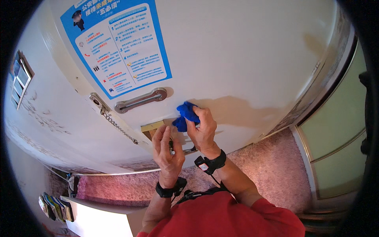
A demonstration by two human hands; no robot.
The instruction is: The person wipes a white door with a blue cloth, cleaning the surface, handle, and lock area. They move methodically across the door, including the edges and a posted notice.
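Observation:
A white door (237, 53) stands before me. My right hand (202, 127) pinches a bunched blue cloth (186, 117) against or close to the door, just right of its metal lock case (152, 126). My left hand (168, 149) is raised over the lock case and partly covers it; its fingers are apart and nothing shows in them. Above the lock a slotted metal door guard (140, 100) is fixed to the door. A door chain (121, 129) hangs from a metal plate on the frame to the left. The lower handle is mostly hidden by my hands.
A blue and white poster with writing (118, 47) is stuck on the upper door. Pink carpet (263, 166) covers the floor. Greenish panels in a pale frame (331, 142) stand at the right. At the lower left, folded or hanging textiles (56, 207) are beside a white surface (97, 219).

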